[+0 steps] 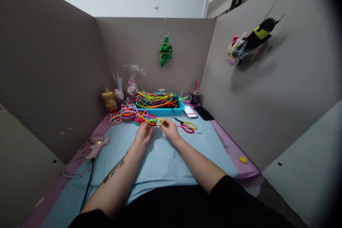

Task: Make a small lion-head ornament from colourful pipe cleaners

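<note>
My left hand (144,132) is closed on a yellow pipe cleaner (158,119) above the middle of the table. My right hand (170,130) pinches the same bent, looped stem from the other side. Some red shows beside the yellow; whether it belongs to the held piece I cannot tell. Just behind the left hand lie colourful braided pipe-cleaner pieces with pointed pink ears (128,113). Scissors (188,127) with one red and one yellow handle rest to the right of my right hand.
A blue tray (160,111) heaped with coloured pipe cleaners (155,99) stands at the back. A pink glue gun (98,146) with its cable lies left. A phone (205,113), a drink cup (195,97) and a yellow disc (243,159) are on the right. Grey partitions (157,28) enclose the table.
</note>
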Tool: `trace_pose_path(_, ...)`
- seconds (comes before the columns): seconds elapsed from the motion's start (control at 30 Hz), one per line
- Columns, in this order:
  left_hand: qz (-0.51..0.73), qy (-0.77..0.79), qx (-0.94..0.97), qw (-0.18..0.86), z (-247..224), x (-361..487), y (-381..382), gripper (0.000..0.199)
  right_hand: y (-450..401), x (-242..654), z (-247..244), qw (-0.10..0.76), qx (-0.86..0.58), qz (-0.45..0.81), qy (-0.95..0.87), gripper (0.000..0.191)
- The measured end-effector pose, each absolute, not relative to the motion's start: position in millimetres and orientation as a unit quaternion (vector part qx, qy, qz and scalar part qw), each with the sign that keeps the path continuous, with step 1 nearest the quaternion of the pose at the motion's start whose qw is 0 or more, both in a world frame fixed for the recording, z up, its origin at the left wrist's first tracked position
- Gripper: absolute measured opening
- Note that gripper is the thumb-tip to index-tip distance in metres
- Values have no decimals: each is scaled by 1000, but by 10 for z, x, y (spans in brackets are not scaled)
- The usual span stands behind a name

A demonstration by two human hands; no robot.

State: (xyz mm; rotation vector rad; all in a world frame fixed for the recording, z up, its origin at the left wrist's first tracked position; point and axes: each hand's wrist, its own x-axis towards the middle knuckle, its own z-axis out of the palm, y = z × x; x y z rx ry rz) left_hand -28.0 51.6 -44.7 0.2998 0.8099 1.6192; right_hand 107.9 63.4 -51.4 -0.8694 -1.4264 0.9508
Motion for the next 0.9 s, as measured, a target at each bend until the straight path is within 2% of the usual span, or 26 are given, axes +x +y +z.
trace_pose_path(0.1,707,348,167,592,-447,-301,503,7,612,1151,-503,586,-378,352,-625,23)
trace_pose_path(0.23,706,338,197,590,-475,-308,502,11,613,1171,-540,576,-371,334,-648,14)
trace_pose_path(0.47,691,325,148,629,-480,-273,519,3,668,1071,-584,590,-331,488,-552,24)
trace_pose_path(0.6,687,308,131,645,-471,-253,516,8,659,1003,-583,570,-317,522,-549,24)
trace_pose_path(0.77,710,307,153,616,-486,-266,520,12,621,1010,-553,569,-344,423,-616,15)
trace_pose_path(0.9,718,324,187,587,-480,-284,511,5,572,1095,-493,598,-364,288,-653,19)
